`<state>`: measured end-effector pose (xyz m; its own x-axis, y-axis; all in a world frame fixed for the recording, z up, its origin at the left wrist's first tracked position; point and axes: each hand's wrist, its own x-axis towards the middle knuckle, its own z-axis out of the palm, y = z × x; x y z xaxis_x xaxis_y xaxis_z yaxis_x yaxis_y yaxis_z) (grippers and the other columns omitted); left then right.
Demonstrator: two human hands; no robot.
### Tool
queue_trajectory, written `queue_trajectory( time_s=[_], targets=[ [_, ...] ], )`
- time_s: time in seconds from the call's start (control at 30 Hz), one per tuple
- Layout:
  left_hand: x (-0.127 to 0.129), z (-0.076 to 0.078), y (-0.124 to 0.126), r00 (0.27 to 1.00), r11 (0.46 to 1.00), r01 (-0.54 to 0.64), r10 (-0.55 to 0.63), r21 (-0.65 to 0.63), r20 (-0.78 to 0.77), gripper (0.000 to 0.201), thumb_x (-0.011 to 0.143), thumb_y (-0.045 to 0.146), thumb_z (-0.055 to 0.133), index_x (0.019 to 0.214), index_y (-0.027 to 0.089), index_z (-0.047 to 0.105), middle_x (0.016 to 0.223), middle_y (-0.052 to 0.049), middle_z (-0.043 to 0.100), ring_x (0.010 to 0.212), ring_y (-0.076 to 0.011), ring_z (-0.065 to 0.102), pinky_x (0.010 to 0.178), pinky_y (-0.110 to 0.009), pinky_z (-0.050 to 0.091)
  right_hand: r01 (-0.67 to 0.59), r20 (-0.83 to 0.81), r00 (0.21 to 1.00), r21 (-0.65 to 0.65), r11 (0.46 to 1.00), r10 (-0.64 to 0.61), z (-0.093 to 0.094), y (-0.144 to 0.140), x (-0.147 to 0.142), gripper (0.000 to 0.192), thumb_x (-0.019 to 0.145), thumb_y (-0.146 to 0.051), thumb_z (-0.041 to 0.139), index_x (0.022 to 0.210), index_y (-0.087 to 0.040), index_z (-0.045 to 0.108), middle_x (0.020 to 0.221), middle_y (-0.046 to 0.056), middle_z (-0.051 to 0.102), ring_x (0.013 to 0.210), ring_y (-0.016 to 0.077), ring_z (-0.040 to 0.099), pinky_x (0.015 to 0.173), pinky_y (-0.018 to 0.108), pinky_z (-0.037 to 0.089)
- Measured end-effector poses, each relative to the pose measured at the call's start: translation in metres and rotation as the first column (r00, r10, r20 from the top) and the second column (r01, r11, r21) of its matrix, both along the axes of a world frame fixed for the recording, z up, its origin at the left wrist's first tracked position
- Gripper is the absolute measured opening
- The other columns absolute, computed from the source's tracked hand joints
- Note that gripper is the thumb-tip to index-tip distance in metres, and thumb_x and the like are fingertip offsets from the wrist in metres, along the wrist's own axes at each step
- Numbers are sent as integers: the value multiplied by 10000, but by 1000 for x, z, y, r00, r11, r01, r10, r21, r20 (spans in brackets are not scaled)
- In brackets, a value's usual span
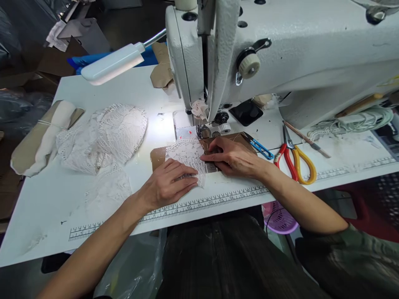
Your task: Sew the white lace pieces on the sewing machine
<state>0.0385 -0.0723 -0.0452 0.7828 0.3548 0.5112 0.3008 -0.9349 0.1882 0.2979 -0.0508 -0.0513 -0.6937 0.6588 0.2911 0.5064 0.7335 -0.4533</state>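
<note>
Pressing flat, open hands (199, 172) hold white lace (187, 155) above the table's printed ruler (202, 203).

Both forearms were bare to above the elbow, with no watch, ring or glove on the left hand (168, 182) or the right hand (232, 157). A muted grey-green sleeve (358, 249) covered the right upper arm. Dark trousers (224, 257) covered the lap.

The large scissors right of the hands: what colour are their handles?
One red, one yellow; clearest in the head view.
</note>
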Motion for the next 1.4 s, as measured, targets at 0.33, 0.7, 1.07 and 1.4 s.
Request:
queue_trajectory(
  time_s=[0.33, 0.7, 1.07, 1.4],
  targets=[
    [0, 17, 4, 992, 990, -116, 119, 76, -40, 196, 884, 218, 682, 1052, 125, 643, 997, -122, 724, 869, -225, 690, 710, -368, 565, 19, 54, 998, -9, 1000, -19, -1, -1, -2, 307, 939, -203, 532, 1171, -235, 730, 1118, 120, 596, 1035, 218, 573, 841, 359, 520],
    [19, 9, 48, 882, 959, -117, 219, 257, -418, 310, 1012, 322, 451, 1138, 72, 584, 1154, -187, 656, 888, -232, 625, 741, -388, 509, 33, 7, 999, 97, 995, -34, -3, -5, -5, 300, 917, -164, 559, 1147, -243, 734, 1078, 117, 569, 983, 220, 575, 805, 384, 550],
    [20, 16, 42, 793, 942, -223, 326, 252, -514, 460, 1033, 432, 351, 1238, 91, 582, 1325, -165, 607, 989, -267, 595, 812, -396, 411, 62, 35, 997, 114, 992, -67, -7, -7, -7, 293, 943, -220, 543, 1181, -249, 713, 1097, 120, 554, 987, 225, 562, 734, 371, 544],
    [20, 20, 42, 814, 942, -238, 327, 239, -480, 372, 1009, 367, 421, 1156, 87, 616, 1205, -165, 643, 898, -247, 601, 815, -400, 391, 50, -71, 997, 145, 988, -40, -8, -6, -13, 304, 918, -143, 523, 1136, -223, 719, 1022, 105, 575, 993, 220, 541, 878, 431, 532]
  ],
)
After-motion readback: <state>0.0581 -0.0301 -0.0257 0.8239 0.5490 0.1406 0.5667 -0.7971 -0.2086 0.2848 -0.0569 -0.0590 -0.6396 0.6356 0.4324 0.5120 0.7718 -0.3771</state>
